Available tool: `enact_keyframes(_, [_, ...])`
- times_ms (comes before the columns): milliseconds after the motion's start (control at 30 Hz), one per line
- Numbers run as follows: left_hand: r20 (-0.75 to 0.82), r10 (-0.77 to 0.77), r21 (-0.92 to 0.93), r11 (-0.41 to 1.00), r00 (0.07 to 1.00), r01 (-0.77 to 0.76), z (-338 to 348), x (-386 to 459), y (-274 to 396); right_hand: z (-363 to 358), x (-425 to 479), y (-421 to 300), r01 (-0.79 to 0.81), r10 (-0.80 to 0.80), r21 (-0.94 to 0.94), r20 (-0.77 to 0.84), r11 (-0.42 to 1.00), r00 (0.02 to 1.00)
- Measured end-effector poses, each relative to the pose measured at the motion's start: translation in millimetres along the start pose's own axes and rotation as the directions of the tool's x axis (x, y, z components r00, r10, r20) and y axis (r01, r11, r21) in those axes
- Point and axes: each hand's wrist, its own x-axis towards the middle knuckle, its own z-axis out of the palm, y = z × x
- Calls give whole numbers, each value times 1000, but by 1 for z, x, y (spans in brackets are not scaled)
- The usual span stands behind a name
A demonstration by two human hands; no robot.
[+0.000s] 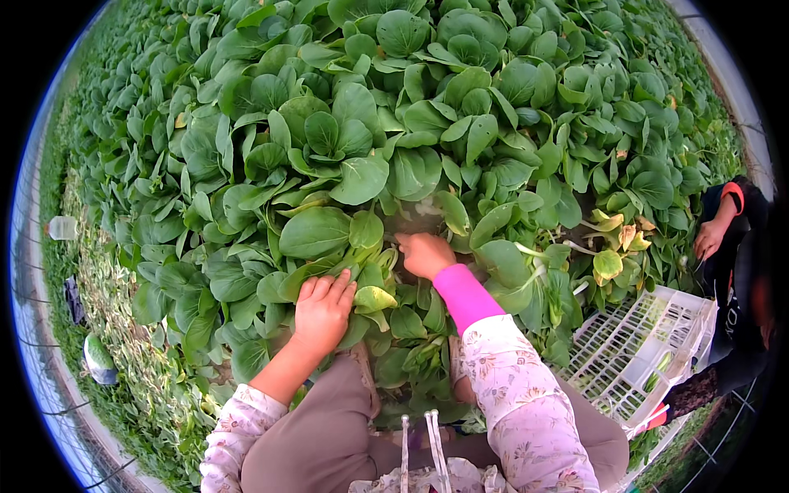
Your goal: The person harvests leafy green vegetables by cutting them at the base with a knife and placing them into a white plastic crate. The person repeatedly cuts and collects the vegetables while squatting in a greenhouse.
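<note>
My left hand (323, 308) lies over the leaves of a leafy green plant that looks like bok choy (370, 256), fingers side by side and thumb hidden under the foliage. Pale green stalks of this plant lean to the right, towards my right hand (426, 256). That hand is curled low by the stalk bases, beside a small patch of bare soil (419, 215). Whether it grips a stem or a small tool cannot be made out. A yellowing leaf (376, 298) hangs just right of my left fingers.
Dense leafy greens (400, 92) spread ahead. Cut plants and yellow leaves (607, 265) lie at right, near a white plastic crate (616, 351). Another person's hand (712, 237) is beyond it. At left are a translucent container (63, 228) and a green-and-white bundle (98, 357).
</note>
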Motion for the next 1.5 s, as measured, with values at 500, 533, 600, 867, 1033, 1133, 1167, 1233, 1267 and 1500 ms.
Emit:
enact_keyframes(500, [-326,-171,-328,943,930,58,-56,16,-10,-24,-61,-8,-79,193,339,-318,937,928])
enact_keyframes(533, [-345,-183,-352,934,921,53,-65,19,-8,-25,-67,-11,-132,305,498,-285,857,909])
enact_keyframes(600, [-347,-211,-433,901,914,44,-76,19,0,-20,-73,-14,-38,331,879,-139,476,933])
enact_keyframes(867, [-133,14,-591,802,991,-91,-79,-4,32,-33,-92,-38,296,135,887,-265,-355,955])
enact_keyframes(1033, [65,28,-718,695,998,27,-99,6,34,-83,-132,-29,327,61,943,-330,57,942])
enact_keyframes(1133, [349,-63,-834,435,935,341,-102,23,51,-93,-145,-47,296,-200,951,-273,90,941])
enact_keyframes(1167, [460,-2,-845,308,888,438,-95,29,59,-93,-148,-55,283,-287,954,-246,97,926])
enact_keyframes(1233, [432,100,-901,11,896,433,-89,36,69,-106,-158,-74,56,-290,979,4,195,957])
enact_keyframes(1267, [421,71,-897,-114,904,427,-74,30,70,-106,-158,-74,59,-271,979,-4,193,962])
enact_keyframes(1500, [477,-88,-791,-477,874,384,-85,13,31,-113,-162,-29,138,-114,974,-118,183,986])
